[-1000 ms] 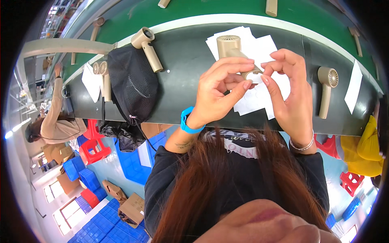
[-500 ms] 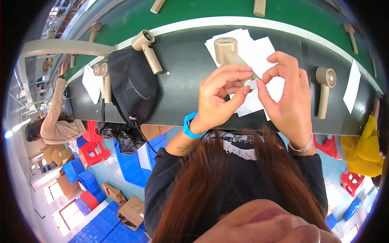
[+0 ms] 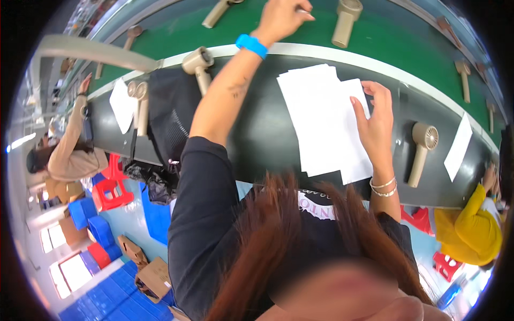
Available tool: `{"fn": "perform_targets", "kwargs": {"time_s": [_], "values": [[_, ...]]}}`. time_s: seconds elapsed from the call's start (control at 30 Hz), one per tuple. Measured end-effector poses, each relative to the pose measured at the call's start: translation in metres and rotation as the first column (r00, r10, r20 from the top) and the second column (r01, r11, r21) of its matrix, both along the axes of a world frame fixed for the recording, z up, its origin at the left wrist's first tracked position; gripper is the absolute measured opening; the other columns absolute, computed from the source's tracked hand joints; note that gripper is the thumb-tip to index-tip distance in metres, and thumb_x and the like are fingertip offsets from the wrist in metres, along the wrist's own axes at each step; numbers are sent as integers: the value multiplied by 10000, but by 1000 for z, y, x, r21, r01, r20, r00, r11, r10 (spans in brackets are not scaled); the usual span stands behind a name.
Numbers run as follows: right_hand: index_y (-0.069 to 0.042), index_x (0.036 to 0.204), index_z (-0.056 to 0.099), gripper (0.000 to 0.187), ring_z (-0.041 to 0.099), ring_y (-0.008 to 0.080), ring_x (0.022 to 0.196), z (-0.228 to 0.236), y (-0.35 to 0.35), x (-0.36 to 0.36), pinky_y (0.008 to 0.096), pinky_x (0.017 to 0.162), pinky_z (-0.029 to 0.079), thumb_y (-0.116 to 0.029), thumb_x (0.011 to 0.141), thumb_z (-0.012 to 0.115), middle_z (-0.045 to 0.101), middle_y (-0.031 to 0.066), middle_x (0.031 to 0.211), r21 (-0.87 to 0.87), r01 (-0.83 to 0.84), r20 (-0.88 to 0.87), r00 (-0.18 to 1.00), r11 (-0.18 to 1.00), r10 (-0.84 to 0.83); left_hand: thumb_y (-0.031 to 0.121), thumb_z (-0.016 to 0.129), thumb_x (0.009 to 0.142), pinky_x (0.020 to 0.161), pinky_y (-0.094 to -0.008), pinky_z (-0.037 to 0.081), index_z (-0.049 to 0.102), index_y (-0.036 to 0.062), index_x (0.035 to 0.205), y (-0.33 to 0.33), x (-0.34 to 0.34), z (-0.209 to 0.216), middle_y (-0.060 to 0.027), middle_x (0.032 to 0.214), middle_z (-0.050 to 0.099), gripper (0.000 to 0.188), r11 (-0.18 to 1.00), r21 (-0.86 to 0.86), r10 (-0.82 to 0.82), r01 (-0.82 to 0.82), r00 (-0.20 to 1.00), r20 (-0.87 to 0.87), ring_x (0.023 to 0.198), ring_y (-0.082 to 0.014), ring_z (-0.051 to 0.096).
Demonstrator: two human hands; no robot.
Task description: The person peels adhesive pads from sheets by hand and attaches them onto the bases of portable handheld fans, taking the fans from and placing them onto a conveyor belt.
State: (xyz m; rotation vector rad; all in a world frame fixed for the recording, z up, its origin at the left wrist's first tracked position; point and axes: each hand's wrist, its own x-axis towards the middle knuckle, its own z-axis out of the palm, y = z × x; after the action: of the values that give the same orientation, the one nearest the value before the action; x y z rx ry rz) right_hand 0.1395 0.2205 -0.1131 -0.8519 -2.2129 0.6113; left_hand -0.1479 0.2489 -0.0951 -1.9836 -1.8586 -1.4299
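Note:
My left hand (image 3: pixel 282 18) reaches over the green conveyor belt (image 3: pixel 300 43) at the far side. Its fingers are curled round something small and dark-edged that I cannot make out. A blue band circles that wrist. On the near table, my right hand (image 3: pixel 376 115) lies at the right edge of some white paper sheets (image 3: pixel 316 120), thumb and fingers apart and touching the top sheet. A beige handheld fan (image 3: pixel 347 21) lies on the belt to the right of my left hand, and another fan (image 3: pixel 219 13) lies to its left.
Beside my left arm sits a black mesh bag (image 3: pixel 168 109), with a beige fan (image 3: pixel 199 67) against it. Another fan (image 3: pixel 423 152) and a sheet (image 3: pixel 459 147) lie at the right. Co-workers sit at both ends. A pale curved bar (image 3: pixel 96 53) crosses the upper left.
My left hand has moved from the near table out over the belt. The fan that lay on the papers between my hands is gone from there. My right hand has come down onto the sheets.

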Motion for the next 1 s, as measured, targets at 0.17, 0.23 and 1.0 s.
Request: {"fn": "perform_targets", "kwargs": {"time_s": [0.17,0.23,1.0], "values": [[-33,982,623,165,606,193,810,-13,13,8,275,692,481,-5,819,628,617,79,936,-152,-80,-75,995,985,69,65,628,782,776,-408,491,658,28,914,17,-18,-27,-190,1013,645,140,966,-252,38,-64,993,-109,930,-382,609],[-29,937,639,125,614,187,762,-9,2,0,262,651,479,3,817,625,628,71,881,-176,-113,-57,993,978,104,78,609,806,847,-409,461,624,25,1024,2,-18,-42,-231,1181,565,225,971,141,211,-191,967,-145,1076,-414,532],[-2,871,536,91,558,218,748,-30,-39,-28,310,672,456,-3,821,611,541,92,850,-314,-278,-61,960,908,273,417,797,633,1104,-541,174,461,39,1310,-168,101,-53,-137,1427,385,845,876,-475,-122,84,991,-49,1341,-301,329]]}}
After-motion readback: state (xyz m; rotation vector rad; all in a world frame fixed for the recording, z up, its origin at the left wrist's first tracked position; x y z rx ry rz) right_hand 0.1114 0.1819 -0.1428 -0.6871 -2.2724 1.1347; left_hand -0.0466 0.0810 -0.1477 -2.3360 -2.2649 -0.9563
